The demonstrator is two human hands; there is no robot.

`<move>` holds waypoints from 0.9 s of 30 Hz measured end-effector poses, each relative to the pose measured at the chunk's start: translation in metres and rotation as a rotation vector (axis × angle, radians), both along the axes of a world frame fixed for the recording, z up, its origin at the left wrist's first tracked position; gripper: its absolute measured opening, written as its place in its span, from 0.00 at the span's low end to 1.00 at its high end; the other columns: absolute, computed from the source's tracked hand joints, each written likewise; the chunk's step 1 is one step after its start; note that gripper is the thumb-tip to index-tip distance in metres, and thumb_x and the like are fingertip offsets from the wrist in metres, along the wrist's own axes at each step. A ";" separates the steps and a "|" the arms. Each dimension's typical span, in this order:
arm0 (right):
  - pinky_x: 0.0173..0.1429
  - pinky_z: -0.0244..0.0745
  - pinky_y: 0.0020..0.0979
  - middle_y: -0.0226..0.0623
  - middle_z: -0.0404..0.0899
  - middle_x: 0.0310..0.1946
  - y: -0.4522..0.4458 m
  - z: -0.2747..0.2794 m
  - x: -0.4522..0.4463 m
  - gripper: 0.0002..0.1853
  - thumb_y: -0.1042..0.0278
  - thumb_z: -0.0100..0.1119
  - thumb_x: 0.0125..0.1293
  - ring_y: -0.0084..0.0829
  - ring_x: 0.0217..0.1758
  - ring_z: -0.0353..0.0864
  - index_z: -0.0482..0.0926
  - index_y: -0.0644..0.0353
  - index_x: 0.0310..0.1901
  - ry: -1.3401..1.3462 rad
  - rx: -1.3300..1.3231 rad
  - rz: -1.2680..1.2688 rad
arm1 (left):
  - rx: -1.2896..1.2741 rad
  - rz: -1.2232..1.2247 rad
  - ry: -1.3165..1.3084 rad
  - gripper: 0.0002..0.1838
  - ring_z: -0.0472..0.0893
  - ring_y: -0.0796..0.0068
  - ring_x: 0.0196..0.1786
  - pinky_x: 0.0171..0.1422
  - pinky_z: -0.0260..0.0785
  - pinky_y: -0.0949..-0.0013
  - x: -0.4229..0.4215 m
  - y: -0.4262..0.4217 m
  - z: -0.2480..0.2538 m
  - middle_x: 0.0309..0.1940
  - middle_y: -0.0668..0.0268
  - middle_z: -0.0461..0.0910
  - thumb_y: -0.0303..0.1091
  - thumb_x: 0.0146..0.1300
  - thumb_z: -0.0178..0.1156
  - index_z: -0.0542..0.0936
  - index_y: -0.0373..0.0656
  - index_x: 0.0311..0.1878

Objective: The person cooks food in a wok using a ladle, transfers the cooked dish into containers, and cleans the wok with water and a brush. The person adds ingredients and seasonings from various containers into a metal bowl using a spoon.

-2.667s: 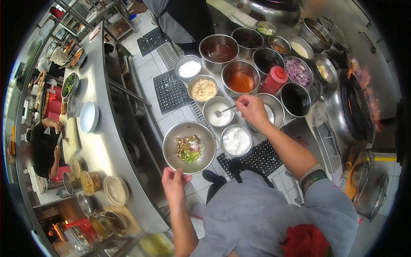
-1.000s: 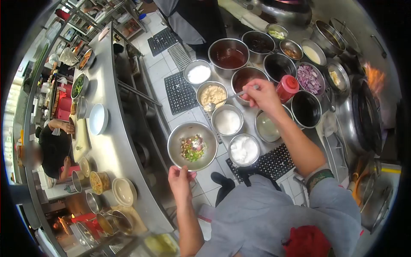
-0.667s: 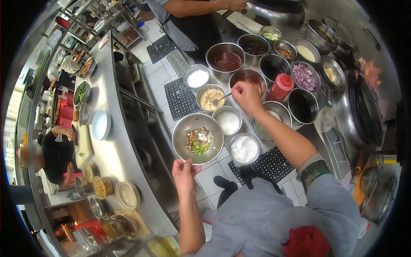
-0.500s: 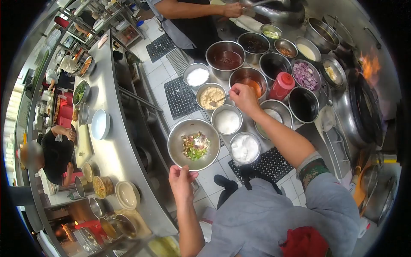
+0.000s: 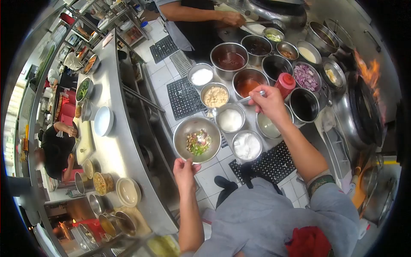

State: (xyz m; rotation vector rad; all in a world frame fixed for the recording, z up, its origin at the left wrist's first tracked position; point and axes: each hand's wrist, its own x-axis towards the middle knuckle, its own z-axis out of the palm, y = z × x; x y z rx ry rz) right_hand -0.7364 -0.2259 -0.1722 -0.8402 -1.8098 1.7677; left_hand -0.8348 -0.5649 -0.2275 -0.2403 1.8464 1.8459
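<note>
My left hand grips the near rim of a steel mixing bowl, held level. Inside are chopped green and reddish-white pieces with some white on top. My right hand pinches the handle of a metal spoon, which points left over the pots; its tip is near the bowl's upper right side. Below the spoon are a pot of white granules and a pot of pale chopped paste. Another white-filled pot stands nearer me. Orange-red sauce lies just beyond my right hand.
A red squeeze bottle stands among several sauce pots. Chopped red onion fills a bowl farther right. Flames rise by a wok. A co-worker's hand is at the top. A steel counter runs along the left.
My right hand has moved right and toward me, lifting the spoon out of the pale paste. The mixing bowl has shifted slightly right and up with my left hand.
</note>
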 end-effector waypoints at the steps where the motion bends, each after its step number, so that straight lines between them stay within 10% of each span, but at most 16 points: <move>1: 0.24 0.71 0.24 0.35 0.86 0.25 -0.008 0.007 0.007 0.10 0.66 0.63 0.68 0.19 0.19 0.79 0.83 0.65 0.36 -0.013 0.101 -0.025 | 0.006 -0.021 0.000 0.04 0.81 0.74 0.29 0.36 0.81 0.71 0.001 0.005 0.002 0.31 0.66 0.76 0.26 0.69 0.57 0.71 0.41 0.39; 11: 0.35 0.79 0.35 0.47 0.84 0.26 -0.074 -0.011 0.127 0.07 0.68 0.64 0.63 0.40 0.28 0.87 0.84 0.63 0.35 -0.405 0.556 -0.131 | 0.036 -0.135 -0.031 0.05 0.81 0.76 0.28 0.35 0.80 0.72 0.013 -0.017 0.017 0.32 0.66 0.79 0.26 0.70 0.58 0.71 0.44 0.39; 16: 0.24 0.73 0.23 0.35 0.85 0.24 -0.082 -0.028 0.141 0.08 0.70 0.63 0.67 0.18 0.20 0.79 0.83 0.67 0.38 -0.307 0.217 -0.276 | 0.005 -0.175 -0.031 0.05 0.81 0.77 0.29 0.36 0.80 0.72 0.017 -0.027 0.020 0.32 0.66 0.80 0.27 0.70 0.58 0.71 0.44 0.40; 27: 0.18 0.64 0.17 0.37 0.86 0.27 -0.086 -0.003 0.163 0.07 0.69 0.63 0.68 0.15 0.17 0.75 0.82 0.64 0.39 -0.121 -0.154 -0.342 | 0.008 -0.258 -0.007 0.04 0.81 0.79 0.28 0.35 0.79 0.75 0.017 -0.036 0.008 0.32 0.66 0.81 0.29 0.71 0.57 0.72 0.44 0.40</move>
